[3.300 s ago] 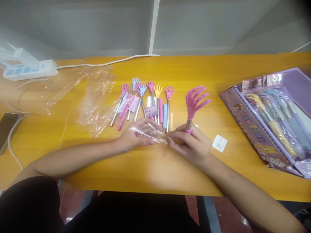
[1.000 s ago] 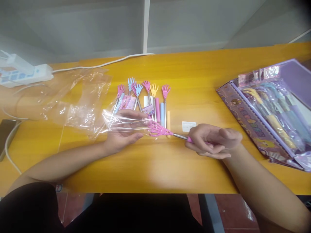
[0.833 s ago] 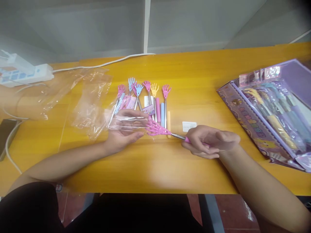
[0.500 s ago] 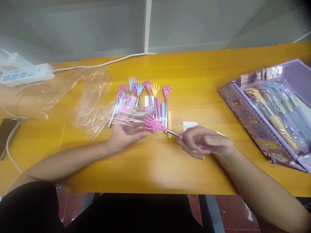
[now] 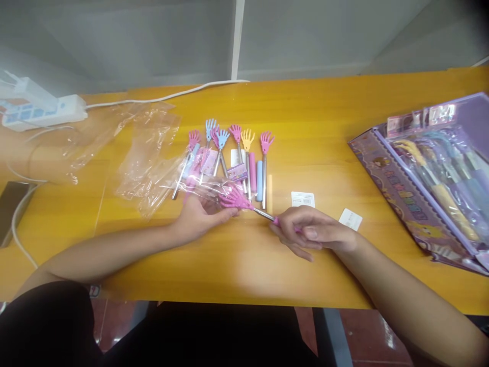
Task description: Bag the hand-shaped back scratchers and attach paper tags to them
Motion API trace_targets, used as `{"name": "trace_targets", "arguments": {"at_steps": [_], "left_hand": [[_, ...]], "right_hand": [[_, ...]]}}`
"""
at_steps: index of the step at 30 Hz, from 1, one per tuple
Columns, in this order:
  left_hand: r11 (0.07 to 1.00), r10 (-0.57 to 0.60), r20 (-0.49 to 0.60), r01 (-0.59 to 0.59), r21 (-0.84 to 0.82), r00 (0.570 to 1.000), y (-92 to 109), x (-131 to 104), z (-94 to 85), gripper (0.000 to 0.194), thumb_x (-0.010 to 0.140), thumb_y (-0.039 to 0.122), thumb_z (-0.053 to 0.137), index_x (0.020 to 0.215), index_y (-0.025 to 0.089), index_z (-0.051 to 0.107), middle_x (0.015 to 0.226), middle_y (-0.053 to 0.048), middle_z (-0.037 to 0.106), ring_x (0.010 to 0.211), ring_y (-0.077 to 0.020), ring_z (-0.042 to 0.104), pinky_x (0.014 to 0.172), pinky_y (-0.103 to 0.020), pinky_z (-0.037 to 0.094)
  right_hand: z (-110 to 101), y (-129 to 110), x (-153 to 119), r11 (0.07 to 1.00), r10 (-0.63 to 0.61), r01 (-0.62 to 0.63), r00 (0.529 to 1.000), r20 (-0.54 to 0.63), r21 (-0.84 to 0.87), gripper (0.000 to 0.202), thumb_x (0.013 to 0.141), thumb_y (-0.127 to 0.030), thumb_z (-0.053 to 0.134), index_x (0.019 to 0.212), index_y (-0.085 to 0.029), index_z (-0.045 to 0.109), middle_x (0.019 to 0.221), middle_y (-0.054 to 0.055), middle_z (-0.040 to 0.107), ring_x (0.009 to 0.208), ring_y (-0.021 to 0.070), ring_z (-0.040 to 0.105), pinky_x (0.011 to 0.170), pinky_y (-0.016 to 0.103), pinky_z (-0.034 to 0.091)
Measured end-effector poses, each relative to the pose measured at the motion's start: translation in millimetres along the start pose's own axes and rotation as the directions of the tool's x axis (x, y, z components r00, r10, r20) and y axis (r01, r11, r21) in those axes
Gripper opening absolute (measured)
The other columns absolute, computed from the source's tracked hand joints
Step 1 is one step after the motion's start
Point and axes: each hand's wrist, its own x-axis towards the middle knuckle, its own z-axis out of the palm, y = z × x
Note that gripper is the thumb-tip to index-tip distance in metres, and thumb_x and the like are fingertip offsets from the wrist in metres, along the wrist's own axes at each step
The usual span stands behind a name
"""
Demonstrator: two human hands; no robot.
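Note:
A pink back scratcher [image 5: 237,198] with a hand-shaped head and a metal rod slants across in front of me. My right hand [image 5: 301,228] is closed around its pink handle. At the other end, my left hand [image 5: 198,211] has its thumb and fingers about the scratcher's head, the thumb along the lower side. Thin clear plastic film [image 5: 191,187] lies over the left fingers and partly hides them. Just beyond are several more back scratchers [image 5: 265,163] with pink, blue and yellow heads, their coloured handles lying beside the rods.
A purple printed box [image 5: 401,199] with wrapped back scratchers stands at the right. Two white cards [image 5: 350,219] lie near my right hand. Crumpled clear plastic [image 5: 141,163] spreads left of the row. A white power strip [image 5: 46,112] with cables sits at the far left.
The scratcher has shifted slightly left and down with my right hand, and its head is now closer to my left thumb. The white card by my right wrist shows more fully.

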Motion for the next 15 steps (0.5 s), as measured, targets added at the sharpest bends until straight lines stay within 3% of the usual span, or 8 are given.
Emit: {"name": "trace_targets", "arguments": {"at_steps": [4, 8, 15], "left_hand": [[0.997, 0.026, 0.079, -0.032, 0.072, 0.997, 0.5, -2.2, 2.5, 0.032, 0.084, 0.026, 0.09, 0.11, 0.018, 0.073, 0.109, -0.009, 0.081, 0.102, -0.0229, 0.079, 0.101, -0.041, 0.066], [0.998, -0.034, 0.171, 0.026, 0.049, 0.985, -0.9, -5.5, 6.5, 0.022, 0.088, 0.031, 0.087, 0.1, 0.018, 0.074, 0.099, -0.007, 0.079, 0.091, -0.02, 0.077, 0.093, -0.038, 0.066], [0.996, -0.075, 0.104, 0.079, -0.042, 0.992, -5.5, -3.7, 4.1, 0.033, 0.086, 0.039, 0.091, 0.101, 0.018, 0.071, 0.097, -0.005, 0.076, 0.084, -0.017, 0.074, 0.083, -0.032, 0.064]], "right_hand": [[3.1, 0.6, 0.2, 0.998, 0.036, -0.036, 0.999, -0.009, -0.049, 0.044, 0.099, -0.051, 0.071, 0.072, -0.019, 0.058, 0.05, -0.008, 0.037, 0.046, 0.0112, 0.039, 0.049, 0.025, 0.031], [10.2, 1.6, 2.4, 0.993, 0.048, -0.053, 0.998, -0.049, -0.104, 0.042, 0.099, -0.052, 0.071, 0.077, -0.019, 0.057, 0.052, -0.007, 0.041, 0.05, 0.0114, 0.04, 0.051, 0.025, 0.027], [23.9, -1.6, 8.6, 0.949, 0.105, -0.114, 0.993, -0.046, -0.294, 0.024, 0.103, -0.041, 0.068, 0.1, -0.018, 0.063, 0.088, 0.0, 0.056, 0.065, 0.0096, 0.047, 0.056, 0.023, 0.039]]}}
